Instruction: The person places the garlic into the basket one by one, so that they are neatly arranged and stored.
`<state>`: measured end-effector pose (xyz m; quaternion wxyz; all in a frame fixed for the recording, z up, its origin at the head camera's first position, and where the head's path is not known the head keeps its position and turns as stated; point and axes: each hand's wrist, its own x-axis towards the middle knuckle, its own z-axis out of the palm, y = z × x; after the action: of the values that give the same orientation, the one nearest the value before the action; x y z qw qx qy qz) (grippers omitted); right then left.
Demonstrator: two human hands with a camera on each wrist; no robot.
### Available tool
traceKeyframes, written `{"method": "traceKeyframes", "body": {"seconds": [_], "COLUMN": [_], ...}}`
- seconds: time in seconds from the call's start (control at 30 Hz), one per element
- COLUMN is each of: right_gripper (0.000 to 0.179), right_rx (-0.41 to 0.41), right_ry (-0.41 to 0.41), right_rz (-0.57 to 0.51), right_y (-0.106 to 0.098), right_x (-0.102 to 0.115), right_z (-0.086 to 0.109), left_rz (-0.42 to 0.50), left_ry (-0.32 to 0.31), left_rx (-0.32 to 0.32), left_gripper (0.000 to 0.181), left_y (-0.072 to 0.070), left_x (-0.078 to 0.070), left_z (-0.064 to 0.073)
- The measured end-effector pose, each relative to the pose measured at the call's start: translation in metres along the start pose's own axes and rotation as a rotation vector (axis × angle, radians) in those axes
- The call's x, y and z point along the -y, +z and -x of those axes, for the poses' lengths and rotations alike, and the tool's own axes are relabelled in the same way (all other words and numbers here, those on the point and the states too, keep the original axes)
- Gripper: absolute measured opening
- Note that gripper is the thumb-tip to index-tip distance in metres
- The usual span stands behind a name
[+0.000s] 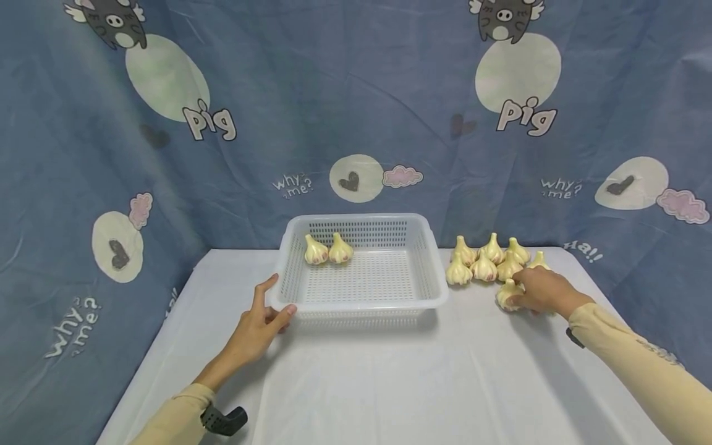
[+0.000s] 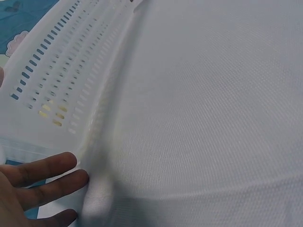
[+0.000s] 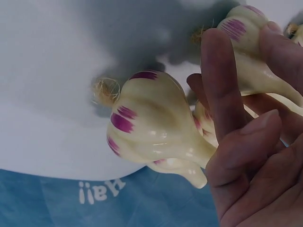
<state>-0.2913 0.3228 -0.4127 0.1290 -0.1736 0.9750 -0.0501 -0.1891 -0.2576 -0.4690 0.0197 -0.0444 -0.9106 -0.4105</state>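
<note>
A white plastic basket [image 1: 358, 305] stands on the table with two garlic bulbs [image 1: 316, 250] in its far left part. My left hand [image 1: 253, 327] is at its near left corner, thumb along the front rim and index finger beside the left wall. Straight, spread fingers [image 2: 47, 170] show below the basket wall in the left wrist view. To the right, my right hand [image 1: 542, 290] pinches a garlic bulb [image 1: 505, 295] between thumb and fingers. The right wrist view shows that bulb [image 3: 239, 30], pale with purple streaks, and another bulb [image 3: 151, 118] beside the hand.
Several more garlic bulbs [image 1: 484, 267] stand grouped right of the basket, close behind the right hand. A white cloth [image 1: 367, 383] covers the table. Blue printed fabric [image 1: 356, 111] hangs behind the table and along its left side.
</note>
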Motion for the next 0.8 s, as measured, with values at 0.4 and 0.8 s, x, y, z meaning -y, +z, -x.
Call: {"method": "traceKeyframes", "body": {"seconds": [0.4, 0.8], "right_gripper": [0.051, 0.049], "right_rx": [-0.054, -0.096], "right_ry": [-0.024, -0.056], "right_rz": [0.018, 0.048], "right_y": [0.0058, 0.0022], "right_x": [0.0002, 0.0031], "right_z": [-0.0009, -0.0010], "left_rz": [0.000, 0.004], "left_ry": [-0.005, -0.001], "left_rx": [0.005, 0.003], "left_gripper": [0.079, 0.078], "left_y": [-0.0007, -0.0002], "left_x": [-0.0010, 0.0011], "left_z": [0.0016, 0.0015]}}
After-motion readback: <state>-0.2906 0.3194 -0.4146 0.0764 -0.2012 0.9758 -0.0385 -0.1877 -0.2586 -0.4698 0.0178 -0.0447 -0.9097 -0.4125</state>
